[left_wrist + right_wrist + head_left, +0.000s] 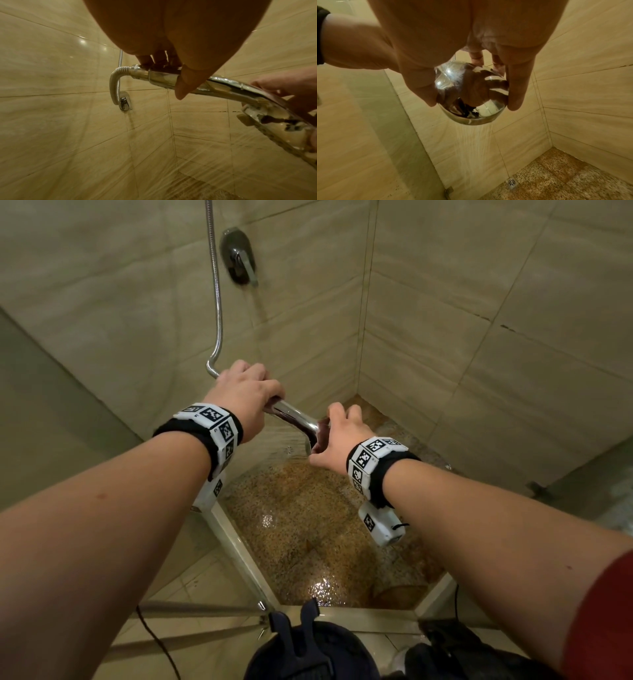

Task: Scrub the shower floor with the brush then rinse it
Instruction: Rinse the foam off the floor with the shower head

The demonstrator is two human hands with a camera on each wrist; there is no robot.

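My left hand (245,397) grips the handle of a chrome hand shower (296,417), its fingers and thumb wrapped round the handle (163,77). My right hand (337,433) holds the round shower head (471,94), thumb and fingers curled round its rim. Water sprays from the head (473,146) down toward the wet, speckled brown shower floor (308,535). No brush shows in any view.
A metal hose (216,302) runs up the beige tiled wall beside the mixer tap (239,256). A floor drain (511,182) lies near the wall. A glass partition with a metal frame (239,549) bounds the stall on the left. A dark cable (157,642) trails outside.
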